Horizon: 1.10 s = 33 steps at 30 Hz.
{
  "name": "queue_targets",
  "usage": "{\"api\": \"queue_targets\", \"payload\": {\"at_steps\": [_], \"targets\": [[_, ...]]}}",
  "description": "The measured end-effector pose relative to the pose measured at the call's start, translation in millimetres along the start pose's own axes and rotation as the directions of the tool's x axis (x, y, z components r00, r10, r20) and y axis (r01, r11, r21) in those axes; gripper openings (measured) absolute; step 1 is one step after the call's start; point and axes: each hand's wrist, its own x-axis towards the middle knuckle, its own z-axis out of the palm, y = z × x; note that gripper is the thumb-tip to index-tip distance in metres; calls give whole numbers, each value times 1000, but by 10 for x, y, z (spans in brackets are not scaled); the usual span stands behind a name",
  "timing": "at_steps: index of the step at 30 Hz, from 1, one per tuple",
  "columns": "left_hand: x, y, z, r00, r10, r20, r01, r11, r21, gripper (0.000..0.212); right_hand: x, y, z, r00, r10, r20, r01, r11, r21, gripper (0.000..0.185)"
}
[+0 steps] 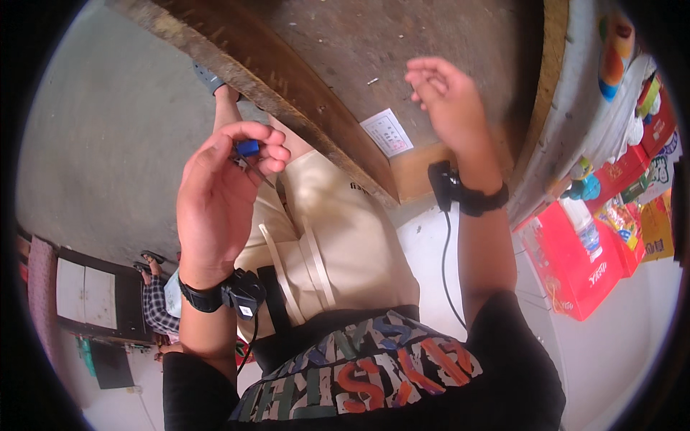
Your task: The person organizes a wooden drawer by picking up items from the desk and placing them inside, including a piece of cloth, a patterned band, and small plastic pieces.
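Observation:
My left hand (218, 196) holds a small blue-ended object (248, 147) with a thin metal shaft between thumb and fingers. What kind of tool it is, I cannot tell. My right hand (453, 105) hovers over a wooden drawer or box (345, 116), its fingers loosely bent and slightly blurred. Nothing shows in that hand. Inside the wooden drawer or box lies a white paper card (387, 133) with print and a red stamp, against the near corner. A small whitish stick (372, 81) rests on its bottom, left of my right hand.
Right, beside the wooden edge (544, 81), stand a red carton (579, 261), a clear plastic bottle (587, 234) and colourful packages. At far left, another person's checked trousers (159, 304) show near a dark cabinet (102, 293). A cable (450, 269) hangs from my right wrist device.

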Motion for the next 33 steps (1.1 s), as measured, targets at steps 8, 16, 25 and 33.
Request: {"api": "queue_targets", "payload": {"at_steps": [8,16,25,33], "targets": [[-78,-337,373,976,-216,37,211,971,110,41,-535,929,186,992,105,-65,-114,980,-160,23],[-99,-560,522,944,-320,87,302,937,174,40,-577,760,321,998,21,-66,-46,916,-399,22],[-1,-513,436,962,-267,65,258,960,112,40,-54,356,457,685,-728,18,589,539,-602,15],[-73,-317,473,975,-184,128,197,976,-94,49,41,324,468,710,-683,169,496,315,-809,6]]}}
